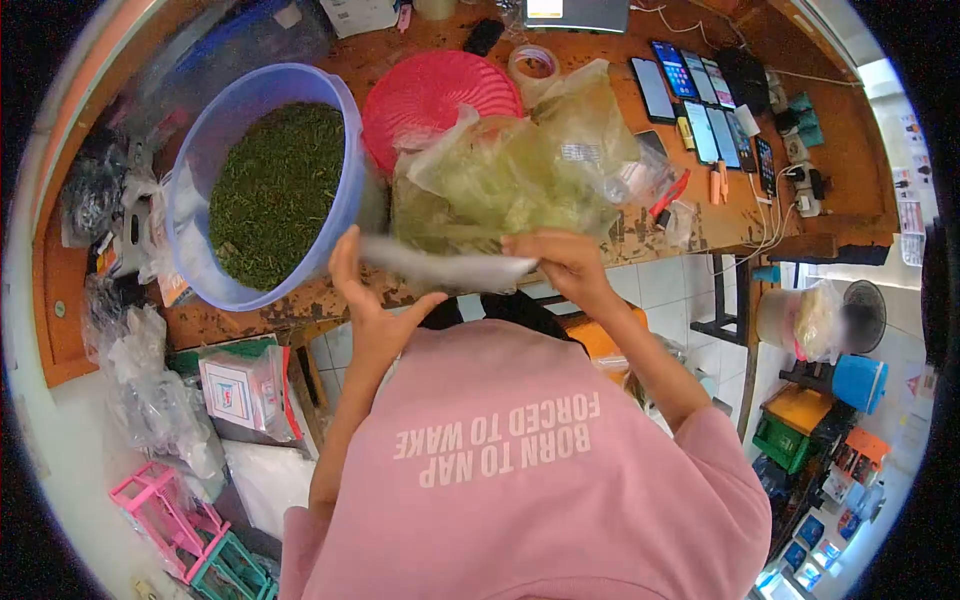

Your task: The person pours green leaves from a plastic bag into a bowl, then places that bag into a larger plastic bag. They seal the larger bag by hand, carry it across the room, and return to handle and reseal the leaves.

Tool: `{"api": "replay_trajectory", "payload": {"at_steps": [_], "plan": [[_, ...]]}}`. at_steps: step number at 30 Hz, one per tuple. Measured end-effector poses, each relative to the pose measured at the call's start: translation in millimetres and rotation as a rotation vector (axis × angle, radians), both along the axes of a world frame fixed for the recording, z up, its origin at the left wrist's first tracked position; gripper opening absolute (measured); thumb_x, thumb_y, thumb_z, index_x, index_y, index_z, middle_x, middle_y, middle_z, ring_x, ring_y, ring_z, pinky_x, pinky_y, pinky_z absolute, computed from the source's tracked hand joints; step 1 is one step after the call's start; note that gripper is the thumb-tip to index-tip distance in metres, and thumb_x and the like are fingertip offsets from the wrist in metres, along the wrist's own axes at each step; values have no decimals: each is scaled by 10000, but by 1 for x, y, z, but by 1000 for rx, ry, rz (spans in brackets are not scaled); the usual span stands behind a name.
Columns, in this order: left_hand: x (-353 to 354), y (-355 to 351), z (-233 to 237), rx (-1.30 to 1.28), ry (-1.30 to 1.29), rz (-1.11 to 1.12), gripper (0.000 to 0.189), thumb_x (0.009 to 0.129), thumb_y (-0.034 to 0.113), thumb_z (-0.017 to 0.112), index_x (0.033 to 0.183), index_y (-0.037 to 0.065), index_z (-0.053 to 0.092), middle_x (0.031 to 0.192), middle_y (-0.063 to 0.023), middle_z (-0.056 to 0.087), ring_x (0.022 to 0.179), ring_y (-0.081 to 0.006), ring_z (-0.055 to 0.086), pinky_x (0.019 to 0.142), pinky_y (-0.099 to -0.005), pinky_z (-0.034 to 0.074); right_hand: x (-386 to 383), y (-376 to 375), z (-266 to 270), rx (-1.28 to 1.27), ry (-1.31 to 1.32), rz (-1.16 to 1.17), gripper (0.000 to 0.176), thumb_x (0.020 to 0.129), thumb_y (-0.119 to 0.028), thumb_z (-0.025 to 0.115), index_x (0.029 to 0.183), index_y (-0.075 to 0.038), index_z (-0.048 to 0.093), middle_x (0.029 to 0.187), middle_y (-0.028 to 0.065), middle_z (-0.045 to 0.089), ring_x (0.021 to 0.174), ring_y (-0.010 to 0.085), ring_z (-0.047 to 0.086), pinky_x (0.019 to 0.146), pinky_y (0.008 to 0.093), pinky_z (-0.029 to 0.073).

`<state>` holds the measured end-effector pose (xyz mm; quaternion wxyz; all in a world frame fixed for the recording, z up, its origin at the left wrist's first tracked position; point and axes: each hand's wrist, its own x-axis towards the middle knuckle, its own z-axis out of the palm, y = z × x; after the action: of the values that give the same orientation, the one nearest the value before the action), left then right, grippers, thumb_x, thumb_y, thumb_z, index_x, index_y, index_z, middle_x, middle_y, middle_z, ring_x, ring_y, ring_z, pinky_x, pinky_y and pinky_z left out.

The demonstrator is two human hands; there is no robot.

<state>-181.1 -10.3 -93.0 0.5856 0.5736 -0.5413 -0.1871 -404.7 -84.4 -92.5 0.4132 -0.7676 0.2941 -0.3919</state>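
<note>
A blurred white flat item [445, 268], too smeared to identify, spans the space between my hands at the table's front edge. My right hand [568, 268] pinches its right end between thumb and fingers. At its left end, my left hand [375, 305] has its thumb and fingers spread apart. Just beyond the item lie clear plastic bags [515, 175] with yellowish-green contents. To the left stands a purple-blue tub [353, 150] holding chopped dark green leaves [275, 190]. A red round basket [430, 95] sits behind the bags.
Several phones [700, 125] with cables lie at the back right, near a tape roll [533, 65] and a red-handled tool [668, 194]. Plastic bags [150, 390] hang at the left. A laptop [575, 14] is at the back.
</note>
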Motion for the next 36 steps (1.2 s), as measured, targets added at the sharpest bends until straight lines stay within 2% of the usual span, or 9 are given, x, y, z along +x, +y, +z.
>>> {"api": "replay_trajectory", "payload": {"at_steps": [2, 3, 6, 7, 10, 14, 24, 28, 36], "plan": [[2, 4, 4, 113, 5, -59, 879, 521, 188, 828, 1234, 22, 341, 1236, -130, 343, 1159, -229, 345, 1025, -364, 236, -20, 5, -13, 49, -23, 166, 268, 667, 156, 502, 858, 22, 635, 885, 124, 649, 899, 279, 616, 768, 317, 483], [5, 0, 6, 164, -79, -103, 697, 527, 138, 790, 1155, 51, 501, 1132, -102, 489, 1090, -227, 444, 1006, -379, 272, -30, 5, -8, 172, 19, 307, 211, 741, 76, 527, 911, 14, 635, 931, 119, 643, 992, 309, 581, 845, 353, 464], [30, 1, -8, 174, -253, -620, 361, 532, 100, 747, 884, 93, 666, 882, -51, 613, 966, -229, 541, 972, -393, 318, -41, -2, 30, 425, 126, 641, 209, 817, -51, 538, 1008, -20, 617, 1072, 135, 599, 1062, 274, 541, 874, 324, 433], [20, 5, 3, 259, -232, -506, 69, 575, 79, 702, 630, 109, 673, 675, -14, 616, 847, -230, 594, 933, -394, 360, -45, -7, 30, 629, 101, 690, 234, 840, -129, 547, 1048, -39, 604, 1034, 123, 604, 1020, 268, 552, 861, 338, 427], [19, 12, 4, 241, -140, -560, 81, 623, 57, 679, 695, 90, 664, 731, -32, 628, 850, -224, 599, 928, -408, 371, -21, -13, 29, 416, 303, 477, 246, 827, -160, 586, 1035, -35, 619, 1006, 111, 608, 956, 255, 574, 822, 350, 435], [10, 20, -15, 200, 213, -536, 105, 689, 43, 654, 775, 59, 597, 786, -64, 634, 858, -213, 604, 924, -413, 382, 14, 2, 12, 98, 296, 543, 316, 751, -58, 608, 1058, -134, 622, 985, 43, 505, 947, 228, 478, 840, 338, 363], [4, 29, -48, 383, 764, -465, 168, 792, 9, 605, 852, 45, 452, 883, -103, 577, 814, -156, 573, 827, -366, 425, 33, 5, 5, 41, 413, 496, 233, 716, -85, 596, 939, -124, 649, 847, 28, 423, 866, 208, 413, 801, 299, 307], [3, 34, -65, 380, 818, -455, 150, 793, 28, 610, 828, 38, 465, 891, -105, 572, 819, -150, 565, 813, -349, 425, 35, -3, -8, 85, 342, 538, 120, 738, -185, 620, 805, -86, 614, 799, 37, 399, 842, 212, 403, 783, 299, 295], [-14, 36, -60, 286, 664, -315, 137, 786, 57, 624, 824, 27, 495, 898, -100, 567, 822, -146, 555, 808, -334, 418, 14, -6, -34, 489, 44, 595, 285, 788, -267, 644, 677, -62, 479, 765, 30, 366, 762, 167, 367, 733, 297, 294]]}}
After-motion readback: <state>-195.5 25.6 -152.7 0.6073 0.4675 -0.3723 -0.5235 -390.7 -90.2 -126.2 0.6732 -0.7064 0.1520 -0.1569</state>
